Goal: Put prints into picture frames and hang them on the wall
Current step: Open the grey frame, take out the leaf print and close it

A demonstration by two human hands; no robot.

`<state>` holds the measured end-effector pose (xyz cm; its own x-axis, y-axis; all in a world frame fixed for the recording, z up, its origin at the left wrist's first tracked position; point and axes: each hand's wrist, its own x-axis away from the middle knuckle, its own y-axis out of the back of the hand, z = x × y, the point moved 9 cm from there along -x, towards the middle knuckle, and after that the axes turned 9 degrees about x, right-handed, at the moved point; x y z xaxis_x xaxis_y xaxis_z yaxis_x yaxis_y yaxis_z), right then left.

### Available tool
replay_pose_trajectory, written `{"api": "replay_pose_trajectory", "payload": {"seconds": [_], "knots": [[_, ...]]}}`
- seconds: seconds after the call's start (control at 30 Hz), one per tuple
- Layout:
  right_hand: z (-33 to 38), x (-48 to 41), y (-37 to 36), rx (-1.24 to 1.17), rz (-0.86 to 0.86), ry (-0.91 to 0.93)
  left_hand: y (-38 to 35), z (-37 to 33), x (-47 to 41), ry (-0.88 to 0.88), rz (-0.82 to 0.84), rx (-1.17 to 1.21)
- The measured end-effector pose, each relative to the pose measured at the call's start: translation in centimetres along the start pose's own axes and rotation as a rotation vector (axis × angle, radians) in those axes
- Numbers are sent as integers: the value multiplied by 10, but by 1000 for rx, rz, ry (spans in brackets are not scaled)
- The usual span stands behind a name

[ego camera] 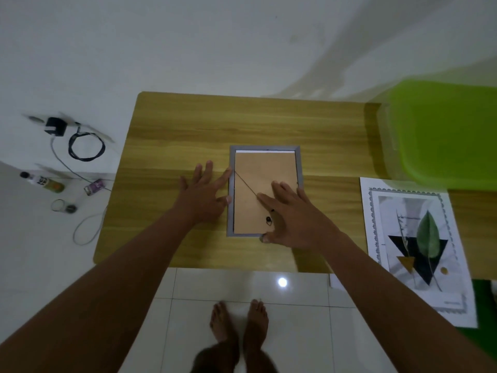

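A grey picture frame (265,148) lies face down in the middle of the wooden table (174,135). Its brown backing board (258,168) faces up, with a dark hanging cord running diagonally across it and a thin white strip showing at the top edge. My left hand (204,195) lies flat with fingers spread, fingertips touching the frame's left edge. My right hand (293,214) rests flat on the backing board's lower right part, thumb at the frame's bottom edge. A leaf print (414,243) lies on the table's right end, overhanging the near edge.
A green plastic bin (443,133) stands at the table's far right. On the white floor to the left lie a black charger with coiled cable (86,146), small bottles (43,181) and a jar (60,205). My bare feet stand on tiles below the table's near edge.
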<state>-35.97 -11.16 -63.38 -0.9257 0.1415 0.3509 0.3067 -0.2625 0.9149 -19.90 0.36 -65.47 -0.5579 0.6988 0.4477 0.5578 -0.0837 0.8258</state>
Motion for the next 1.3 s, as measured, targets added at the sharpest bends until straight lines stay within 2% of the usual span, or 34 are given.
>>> {"api": "replay_pose_trajectory", "payload": {"seconds": [0.13, 0.2, 0.27, 0.4, 0.63, 0.97, 1.13, 1.3], "knots": [[-4, 5, 5, -31, -18, 13, 0, 0, 0, 6, 7, 0], [-6, 6, 12, -109, -44, -55, 0, 0, -1, 4, 4, -7], [-10, 4, 25, -172, -136, -150, -1, 0, -1, 6, 3, -6], [-9, -16, 41, -91, -267, -227, 0, 0, 0, 2, -5, -6], [-9, -25, 39, -291, -258, -366, 0, 1, 0, 2, 0, 0], [-13, -18, 34, -422, -252, -455, -1, 1, -1, 9, 8, -15], [-6, -14, 38, -353, -233, -437, -1, 0, -1, 4, 8, 0], [7, -14, 49, -133, -283, -359, 0, 1, -1, 0, 0, -3]]}}
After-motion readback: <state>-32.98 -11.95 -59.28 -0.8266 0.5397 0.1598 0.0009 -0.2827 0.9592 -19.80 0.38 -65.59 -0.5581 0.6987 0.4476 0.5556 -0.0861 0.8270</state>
